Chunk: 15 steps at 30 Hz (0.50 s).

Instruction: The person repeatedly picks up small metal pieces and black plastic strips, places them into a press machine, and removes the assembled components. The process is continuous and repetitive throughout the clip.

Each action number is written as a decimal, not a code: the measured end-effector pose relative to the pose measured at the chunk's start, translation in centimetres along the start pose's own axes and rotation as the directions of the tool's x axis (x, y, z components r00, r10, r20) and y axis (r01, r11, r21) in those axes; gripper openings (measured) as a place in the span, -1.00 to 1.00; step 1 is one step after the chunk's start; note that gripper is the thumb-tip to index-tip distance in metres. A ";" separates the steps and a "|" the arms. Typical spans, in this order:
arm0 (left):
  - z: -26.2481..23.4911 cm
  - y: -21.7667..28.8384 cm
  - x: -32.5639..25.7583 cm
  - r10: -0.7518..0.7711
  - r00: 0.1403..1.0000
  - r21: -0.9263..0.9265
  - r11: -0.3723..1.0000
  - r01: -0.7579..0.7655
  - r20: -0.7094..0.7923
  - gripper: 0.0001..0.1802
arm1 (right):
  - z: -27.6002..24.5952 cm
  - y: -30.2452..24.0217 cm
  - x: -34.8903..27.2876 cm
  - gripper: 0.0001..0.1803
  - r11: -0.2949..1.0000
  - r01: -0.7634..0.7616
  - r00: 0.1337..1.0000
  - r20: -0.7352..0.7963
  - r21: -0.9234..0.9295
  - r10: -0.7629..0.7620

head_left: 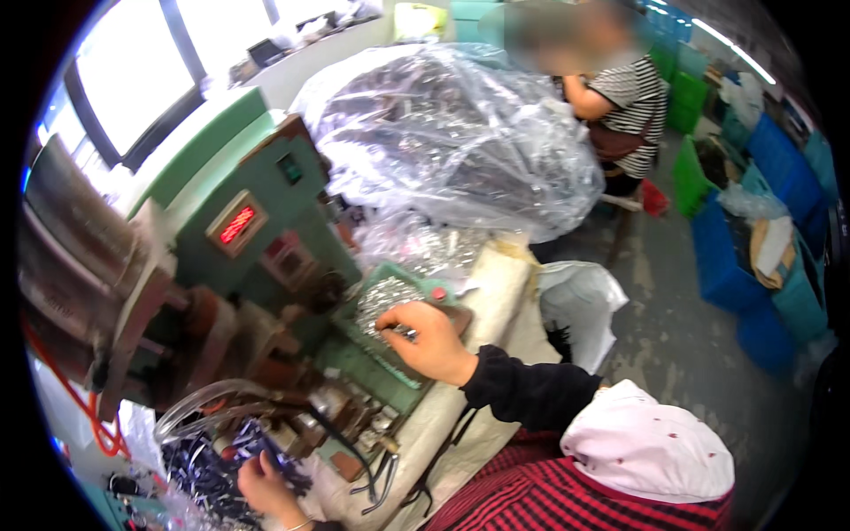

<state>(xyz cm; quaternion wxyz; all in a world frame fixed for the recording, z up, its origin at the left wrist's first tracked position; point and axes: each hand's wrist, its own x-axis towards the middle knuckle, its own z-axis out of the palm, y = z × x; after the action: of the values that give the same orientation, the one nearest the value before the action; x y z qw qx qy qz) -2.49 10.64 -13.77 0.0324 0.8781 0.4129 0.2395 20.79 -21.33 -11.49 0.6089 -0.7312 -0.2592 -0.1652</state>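
Observation:
My right hand [431, 341] reaches over a green tray [390, 274] filled with small shiny metal pieces [382, 296], its fingers pinched on a few of them. My left hand [264, 485] is low at the left, its fingers closed on dark thin parts [212, 469] in a heap beside clear tubing [199, 407]. Between the hands stands a green press machine [266, 248] with a red lit display [236, 225].
A large clear plastic bag [452, 133] of metal parts bulges behind the tray. Another person in a striped shirt [633, 106] stands beyond it. Blue and green crates [753, 230] line the right side. A white bag [580, 305] lies on the floor.

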 end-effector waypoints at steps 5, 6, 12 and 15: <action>3.0 -4.5 -1.2 0.180 0.984 0.245 0.953 -0.176 0.006 -0.68 | -4.2 1.4 -1.6 -0.87 0.992 -0.049 0.996 -0.080 -0.121 0.039; 3.8 -7.2 -0.8 0.178 0.981 0.237 0.953 -0.190 0.070 -0.69 | -5.0 1.1 -2.0 -0.85 0.987 -0.110 0.991 -0.085 -0.119 0.100; -4.1 1.6 -1.2 0.141 0.989 -0.021 0.990 -0.142 -0.041 -0.64 | -1.6 -4.6 -0.7 -0.85 0.954 -0.113 0.979 0.195 0.279 0.059; -6.6 4.4 -0.5 -0.171 0.982 -0.414 0.891 0.187 0.075 -0.52 | 3.5 -7.0 1.0 -0.80 0.942 0.126 0.967 0.174 0.311 -0.187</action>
<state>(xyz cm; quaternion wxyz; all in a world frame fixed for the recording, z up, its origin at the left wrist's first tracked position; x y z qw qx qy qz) -2.59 6.40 -7.02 0.2496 0.8131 0.4303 0.3022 17.25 -16.87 -6.02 0.6674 -0.6212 -0.3989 -0.0979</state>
